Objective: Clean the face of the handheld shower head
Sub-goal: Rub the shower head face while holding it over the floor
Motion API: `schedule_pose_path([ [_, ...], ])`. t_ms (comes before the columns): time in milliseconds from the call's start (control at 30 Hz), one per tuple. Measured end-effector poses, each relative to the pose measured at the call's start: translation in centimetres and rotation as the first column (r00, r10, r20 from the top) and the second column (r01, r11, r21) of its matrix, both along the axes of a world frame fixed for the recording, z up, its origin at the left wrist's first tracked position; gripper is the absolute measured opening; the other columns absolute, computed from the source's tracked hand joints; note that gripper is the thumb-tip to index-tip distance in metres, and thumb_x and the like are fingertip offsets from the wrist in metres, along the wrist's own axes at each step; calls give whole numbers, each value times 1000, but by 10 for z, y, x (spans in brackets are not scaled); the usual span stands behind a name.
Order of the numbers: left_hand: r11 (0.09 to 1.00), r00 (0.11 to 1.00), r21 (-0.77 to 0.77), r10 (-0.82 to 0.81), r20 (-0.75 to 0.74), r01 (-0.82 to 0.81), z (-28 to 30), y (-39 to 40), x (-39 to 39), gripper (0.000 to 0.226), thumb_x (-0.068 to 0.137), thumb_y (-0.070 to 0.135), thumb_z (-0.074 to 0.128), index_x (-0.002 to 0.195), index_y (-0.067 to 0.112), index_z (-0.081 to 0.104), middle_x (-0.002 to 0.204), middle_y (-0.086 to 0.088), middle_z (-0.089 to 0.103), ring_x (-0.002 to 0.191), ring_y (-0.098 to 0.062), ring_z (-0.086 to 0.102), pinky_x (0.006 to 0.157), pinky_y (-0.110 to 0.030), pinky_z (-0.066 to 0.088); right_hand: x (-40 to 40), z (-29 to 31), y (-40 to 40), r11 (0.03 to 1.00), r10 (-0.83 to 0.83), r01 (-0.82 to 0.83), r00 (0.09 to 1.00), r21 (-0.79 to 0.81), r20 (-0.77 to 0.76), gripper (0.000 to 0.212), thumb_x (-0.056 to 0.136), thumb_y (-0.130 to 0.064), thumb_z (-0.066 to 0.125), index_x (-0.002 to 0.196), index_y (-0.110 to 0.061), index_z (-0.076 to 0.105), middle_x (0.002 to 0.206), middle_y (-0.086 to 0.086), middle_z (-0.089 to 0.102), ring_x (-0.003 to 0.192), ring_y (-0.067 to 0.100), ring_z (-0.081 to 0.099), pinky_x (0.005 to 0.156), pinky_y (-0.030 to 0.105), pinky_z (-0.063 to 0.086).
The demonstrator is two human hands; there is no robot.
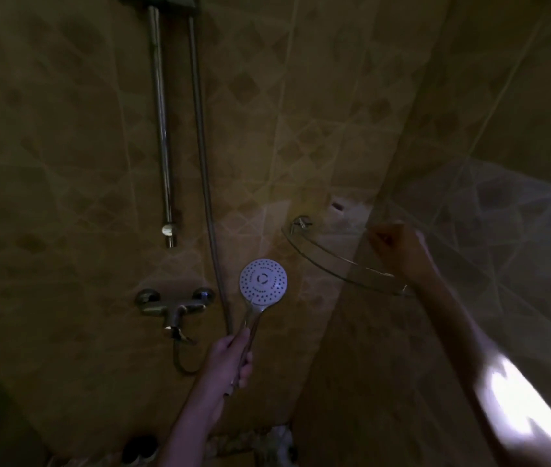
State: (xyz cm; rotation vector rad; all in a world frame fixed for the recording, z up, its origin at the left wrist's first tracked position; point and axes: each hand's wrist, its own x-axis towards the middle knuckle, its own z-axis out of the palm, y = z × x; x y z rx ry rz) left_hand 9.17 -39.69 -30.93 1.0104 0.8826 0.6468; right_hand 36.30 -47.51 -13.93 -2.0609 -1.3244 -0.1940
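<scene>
The handheld shower head point(263, 282) is upright at the centre of the view, its round white perforated face turned toward me. My left hand point(230, 358) grips its chrome handle from below. My right hand point(398, 247) is raised to the right, over the glass corner shelf point(331, 261), with its fingers curled; the dim, blurred picture does not show whether it holds anything. The metal hose point(205, 170) hangs down the wall behind the head.
A chrome slide rail point(163, 129) runs down the tiled wall at left. The mixer tap point(174, 306) sits on the wall left of my left hand. The wall corner lies right of centre, and dark items sit on the floor at the bottom.
</scene>
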Motion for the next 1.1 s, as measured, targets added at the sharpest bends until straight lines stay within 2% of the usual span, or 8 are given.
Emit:
schedule_pose_path([
  [67, 1000, 1000, 18, 9, -6, -9, 2, 1, 6, 27, 92, 34, 56, 79, 10, 57, 59, -3, 52, 39, -9, 41, 34, -18, 29, 33, 12, 4, 995, -39, 33, 998, -99, -55, 21, 96, -16, 52, 85, -15, 70, 68, -5, 54, 57, 0, 46, 52, 12, 39],
  [100, 1000, 1000, 25, 16, -7, -15, 2, 2, 8, 28, 92, 35, 56, 78, 10, 57, 59, -3, 52, 40, -9, 40, 35, -19, 28, 45, 15, 7, 990, -47, 36, 996, -139, -77, 16, 95, -11, 53, 93, -13, 69, 75, 1, 59, 60, 3, 48, 56, 16, 41],
  [200, 999, 999, 38, 31, -12, -30, 4, 1, 15, 29, 93, 35, 55, 78, 9, 57, 59, -3, 52, 39, -9, 40, 35, -19, 28, 75, 14, 20, 977, -52, 23, 990, -212, -132, 26, 89, -2, 60, 114, -5, 65, 101, 18, 68, 77, 16, 59, 61, 19, 42],
  [300, 999, 999, 41, 32, -16, -31, 4, 0, 20, 29, 94, 33, 53, 78, 8, 56, 59, -3, 51, 39, -8, 40, 33, -18, 28, 93, 6, 33, 961, -109, 62, 981, -271, -162, 16, 85, 0, 63, 101, 1, 69, 102, 21, 69, 90, 27, 62, 62, 23, 42],
  [400, 998, 999, 43, 36, -32, -34, 1, 2, 24, 30, 94, 34, 51, 80, 8, 57, 57, -1, 50, 36, -7, 39, 31, -18, 27, 100, -6, 39, 943, -131, 65, 974, -327, -183, 14, 83, -4, 67, 97, -2, 70, 101, 19, 70, 87, 24, 60, 59, 24, 40],
  [700, 996, 995, 42, 76, -57, -74, -5, -1, 18, 33, 92, 39, 54, 74, 11, 56, 56, -2, 51, 38, -10, 38, 37, -17, 27, 91, -34, 49, 938, -99, 34, 980, -346, -172, 7, 87, -3, 63, 91, -5, 68, 109, 14, 68, 103, 28, 62, 89, 38, 47],
  [800, 994, 993, 46, 102, -56, -100, -1, -5, 12, 34, 92, 39, 54, 70, 13, 55, 58, -5, 50, 39, -11, 38, 37, -19, 26, 86, -38, 51, 934, -62, 4, 986, -358, -153, 16, 88, 0, 61, 102, -1, 69, 109, 18, 68, 98, 27, 61, 82, 32, 45],
  [1100, 984, 983, 40, 174, -62, -172, 6, -19, -8, 28, 94, 32, 52, 77, 10, 56, 57, -2, 49, 37, -9, 37, 35, -17, 27, 90, -54, 55, 938, -26, -31, 987, -346, -161, 17, 88, -4, 63, 104, -4, 68, 104, 20, 68, 88, 25, 61, 73, 30, 43],
])
